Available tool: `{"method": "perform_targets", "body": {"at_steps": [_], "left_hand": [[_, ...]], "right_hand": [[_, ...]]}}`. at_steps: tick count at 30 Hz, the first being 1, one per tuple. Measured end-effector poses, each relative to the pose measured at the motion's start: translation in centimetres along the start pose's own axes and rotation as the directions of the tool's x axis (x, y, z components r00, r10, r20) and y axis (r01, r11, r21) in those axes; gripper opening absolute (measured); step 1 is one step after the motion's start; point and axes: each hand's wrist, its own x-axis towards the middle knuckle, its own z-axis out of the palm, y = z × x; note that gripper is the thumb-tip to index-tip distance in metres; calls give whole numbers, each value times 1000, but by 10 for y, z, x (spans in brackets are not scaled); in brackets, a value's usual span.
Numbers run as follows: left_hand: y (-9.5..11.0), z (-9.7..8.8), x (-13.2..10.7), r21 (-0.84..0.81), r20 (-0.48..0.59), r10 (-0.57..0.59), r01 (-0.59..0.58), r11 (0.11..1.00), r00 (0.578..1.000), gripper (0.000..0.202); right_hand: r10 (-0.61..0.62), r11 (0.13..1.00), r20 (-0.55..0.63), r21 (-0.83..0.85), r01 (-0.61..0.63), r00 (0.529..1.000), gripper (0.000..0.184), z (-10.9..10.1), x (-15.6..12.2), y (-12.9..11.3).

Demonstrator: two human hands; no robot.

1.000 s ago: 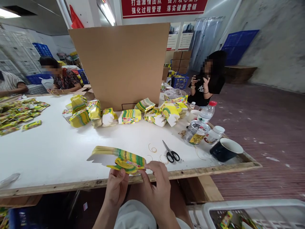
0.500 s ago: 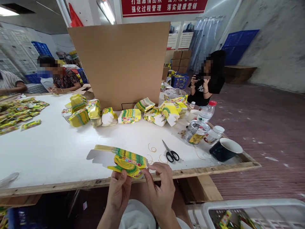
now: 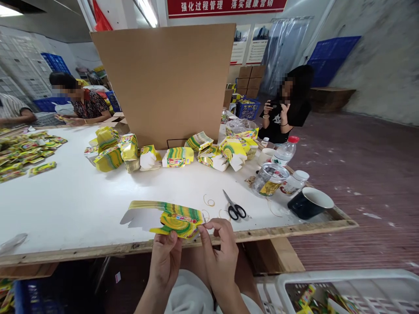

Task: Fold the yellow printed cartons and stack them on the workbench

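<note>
Near the table's front edge, my left hand (image 3: 166,257) grips a yellow-green printed carton (image 3: 178,223) by its lower edge, thumb on the front. My right hand (image 3: 218,246) pinches the right end of that same carton between thumb and fingers. Just behind it lies a stack of flat cartons (image 3: 147,207) on the table, partly covered by the held one. Black-handled scissors (image 3: 234,207) rest to the right of my hands, beside several loose rubber bands (image 3: 209,201).
Bundles of cartons (image 3: 178,157) line the foot of a tall cardboard sheet (image 3: 163,83). A dark mug (image 3: 309,204), a clear jar (image 3: 270,179) and bottles stand at right. Filled packets (image 3: 29,152) lie at far left. A white basket (image 3: 343,279) sits low right. Two people sit left, one right.
The held carton has turned slightly and lies a little more level; both hands stay on it. The view has tilted slightly down. At left, a person's hands have shifted.
</note>
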Motion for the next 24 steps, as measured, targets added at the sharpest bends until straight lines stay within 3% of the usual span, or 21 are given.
{"method": "perform_targets", "body": {"at_steps": [4, 7, 9, 11, 15, 19, 22, 24], "left_hand": [[2, -5, 4, -24, 9, -7, 8, 1000, 1000, 46], [11, -17, 14, -86, 30, -15, 17, 996, 999, 38], [19, -29, 20, -134, 105, -69, 83, 988, 992, 27], [24, -38, 22, -164, 251, -175, 220, 962, 952, 20], [21, -42, 12, -156, 470, -382, 502, 851, 795, 33], [11, -40, 2, -198, 530, -481, 654, 730, 698, 38], [7, -44, -1, -224, 501, -540, 704, 674, 676, 35], [6, -48, -4, -223, 463, -582, 724, 653, 668, 32]], "right_hand": [[36, 999, 32, 38, -37, 999, 8, -3, 0, -2], [171, 984, 20, 53, -172, 985, 14, -9, 2, 3], [293, 952, 1, 96, -292, 956, 19, -12, 5, 11], [427, 885, -3, 206, -417, 904, 26, -12, 9, 22], [581, 726, 41, 425, -541, 813, 35, -6, 23, 43], [616, 575, 200, 547, -608, 762, 44, 1, 41, 54], [597, 440, 341, 617, -652, 726, 48, 8, 56, 57], [574, 395, 364, 661, -638, 733, 52, 13, 67, 60]]}}
